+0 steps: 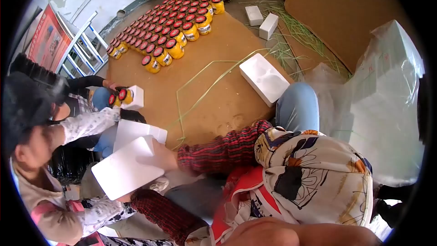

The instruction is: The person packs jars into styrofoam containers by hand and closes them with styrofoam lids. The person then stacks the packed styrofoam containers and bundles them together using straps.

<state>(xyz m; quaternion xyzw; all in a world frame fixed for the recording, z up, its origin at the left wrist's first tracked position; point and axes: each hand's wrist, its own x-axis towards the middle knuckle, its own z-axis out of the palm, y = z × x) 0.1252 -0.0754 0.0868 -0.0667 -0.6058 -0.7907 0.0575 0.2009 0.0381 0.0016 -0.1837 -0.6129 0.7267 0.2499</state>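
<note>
I hold a white foam block [120, 173] tilted over my lap; its broad flat face shows. My right hand [165, 156], in a red-and-black striped sleeve, is closed on its right end, with the fingertips partly hidden. My left hand [125, 197] grips the lower edge from underneath, mostly covered by the block. Just behind it is a second white foam piece [136, 132], close to or touching mine; a co-worker's dark-gloved hand [132, 115] is at its upper edge. Beside my right knee lies a foam tray [264, 79] with round recesses.
Rows of yellow jars [183, 37] with red lids stand at the far side of the brown board [214, 105]. Green straps [200, 98] lie across it. At the left, another person handles two jars [120, 96] at a foam block. Plastic-wrapped foam [382, 105] is stacked at my right.
</note>
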